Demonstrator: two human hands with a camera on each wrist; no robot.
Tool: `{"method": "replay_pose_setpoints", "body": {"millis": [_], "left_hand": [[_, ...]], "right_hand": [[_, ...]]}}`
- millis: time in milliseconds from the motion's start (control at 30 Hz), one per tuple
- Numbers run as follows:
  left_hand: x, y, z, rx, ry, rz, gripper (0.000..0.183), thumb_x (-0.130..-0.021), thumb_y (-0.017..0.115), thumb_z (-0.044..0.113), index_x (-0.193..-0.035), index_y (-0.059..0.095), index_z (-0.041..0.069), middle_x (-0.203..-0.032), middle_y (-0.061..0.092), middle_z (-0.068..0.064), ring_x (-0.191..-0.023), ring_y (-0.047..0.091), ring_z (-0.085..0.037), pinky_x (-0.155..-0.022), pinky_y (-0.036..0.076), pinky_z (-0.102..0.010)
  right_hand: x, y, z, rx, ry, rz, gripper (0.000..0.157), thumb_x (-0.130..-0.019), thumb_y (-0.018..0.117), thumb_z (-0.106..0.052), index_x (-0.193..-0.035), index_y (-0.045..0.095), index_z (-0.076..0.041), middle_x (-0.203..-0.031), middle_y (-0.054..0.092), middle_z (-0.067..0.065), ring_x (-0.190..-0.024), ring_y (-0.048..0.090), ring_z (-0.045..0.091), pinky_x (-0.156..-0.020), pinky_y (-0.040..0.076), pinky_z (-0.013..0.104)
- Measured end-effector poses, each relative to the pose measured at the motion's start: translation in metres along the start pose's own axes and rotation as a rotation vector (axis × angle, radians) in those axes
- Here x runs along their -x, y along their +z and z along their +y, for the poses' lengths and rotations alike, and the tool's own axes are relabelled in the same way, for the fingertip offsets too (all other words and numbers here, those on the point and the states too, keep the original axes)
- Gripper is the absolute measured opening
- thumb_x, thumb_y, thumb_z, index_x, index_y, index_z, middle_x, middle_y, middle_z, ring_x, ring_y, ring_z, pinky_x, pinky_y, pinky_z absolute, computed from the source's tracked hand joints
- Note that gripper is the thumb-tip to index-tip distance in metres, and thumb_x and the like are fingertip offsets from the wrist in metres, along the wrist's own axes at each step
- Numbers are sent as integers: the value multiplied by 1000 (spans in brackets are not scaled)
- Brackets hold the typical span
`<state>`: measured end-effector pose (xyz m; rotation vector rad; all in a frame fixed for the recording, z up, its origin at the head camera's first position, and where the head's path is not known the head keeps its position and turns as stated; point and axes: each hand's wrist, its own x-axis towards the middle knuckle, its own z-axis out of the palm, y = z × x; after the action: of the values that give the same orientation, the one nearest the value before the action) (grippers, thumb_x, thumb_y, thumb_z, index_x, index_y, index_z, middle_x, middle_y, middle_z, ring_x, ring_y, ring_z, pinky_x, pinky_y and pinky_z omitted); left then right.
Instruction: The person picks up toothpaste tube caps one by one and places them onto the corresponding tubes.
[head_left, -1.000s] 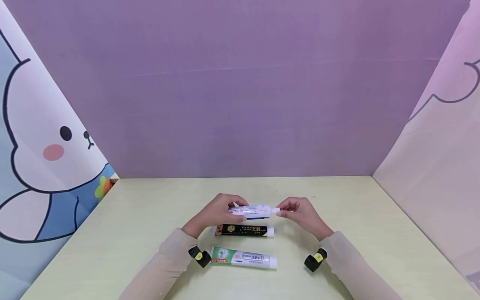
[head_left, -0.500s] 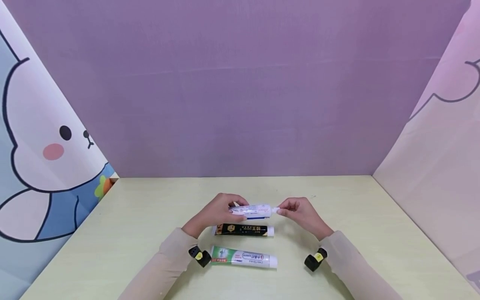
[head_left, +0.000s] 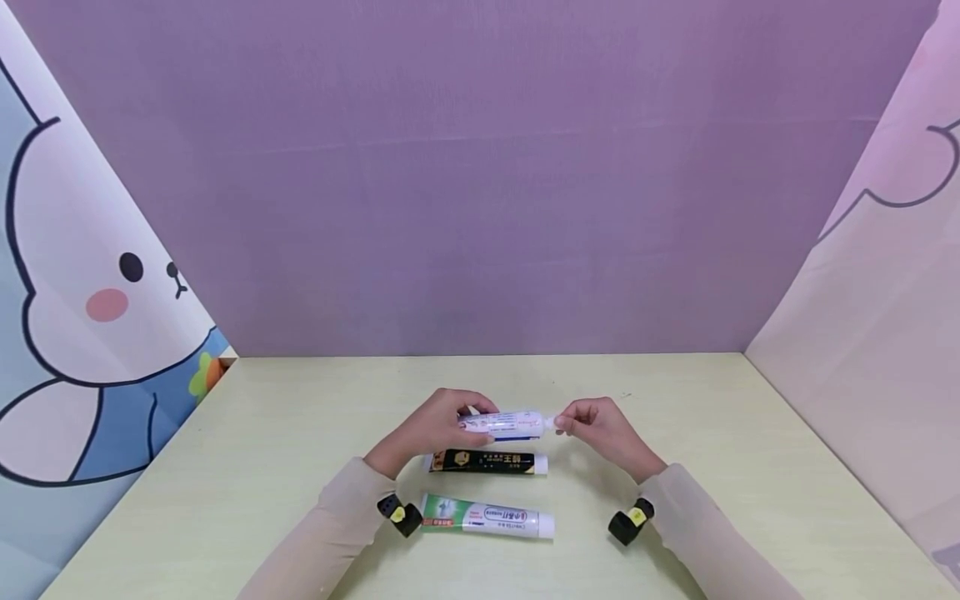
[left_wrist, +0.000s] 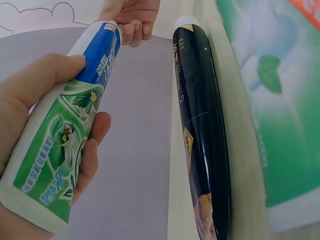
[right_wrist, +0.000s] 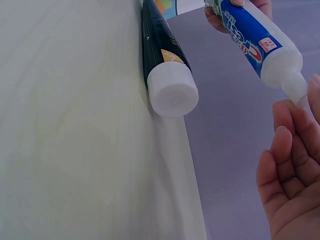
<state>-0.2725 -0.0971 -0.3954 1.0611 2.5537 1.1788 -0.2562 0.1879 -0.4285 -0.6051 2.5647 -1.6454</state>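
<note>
My left hand (head_left: 444, 425) holds a toothpaste tube (head_left: 510, 425) around its body, off the table, cap end to the right. In the left wrist view the tube (left_wrist: 65, 135) shows green, white and blue print, with the thumb across the blue part. My right hand (head_left: 606, 432) pinches the small white cap (right_wrist: 295, 87) at the tube's end between thumb and forefinger. Just in front of the held tube, a black toothpaste tube (head_left: 487, 461) lies on the table. Nearer still lies a green and white toothpaste tube (head_left: 487, 517). Both have white caps pointing right.
The pale wooden table (head_left: 300, 417) ends at a purple back panel (head_left: 480, 208). A cartoon-printed panel (head_left: 105, 250) stands at the left and a pale panel (head_left: 870, 333) at the right. Each wrist wears a black camera on a strap (head_left: 630, 521).
Both hands keep nearly the same place. The right fingers have shifted slightly around the cap; the lying tubes have not moved.
</note>
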Motion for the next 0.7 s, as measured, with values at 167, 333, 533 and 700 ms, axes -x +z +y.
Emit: {"method": "replay_pose_setpoints", "body": {"millis": [167,333,533,700], "left_hand": [[0,1,0,9,0,1,27,-81,74,19,-106,68,14,-97,64,4,-75,58,-10,-65,48,-24],[0,1,0,15,17,9,28,-81,74,18,-107,68,13,-98,64,3,-74,58,-10,-65,48,-24],[-1,2,-2,8,25,13,27,-81,74,18,-107,68,13,-97,64,4,-75,57,-11,-65,48,-24],[-2,2,-3,4,18,11,27,-81,74,19,-106,68,14,-98,64,4,-76,58,-12,-66,49,-24]], "right_hand": [[0,-1,1,-10,-18,-2,22,-91,61,-17,-80,66,0,-82,68,12,-80,62,16,-77,49,27],[0,-1,-5,-43,9,11,20,-92,60,-16,-85,66,2,-86,68,13,-79,60,14,-79,49,36],[0,-2,0,-88,11,7,21,-89,65,-18,-97,66,2,-91,66,11,-79,58,12,-75,50,32],[0,-3,1,-94,-18,-17,25,-83,71,-13,-102,64,3,-93,64,11,-80,59,13,-71,49,24]]}}
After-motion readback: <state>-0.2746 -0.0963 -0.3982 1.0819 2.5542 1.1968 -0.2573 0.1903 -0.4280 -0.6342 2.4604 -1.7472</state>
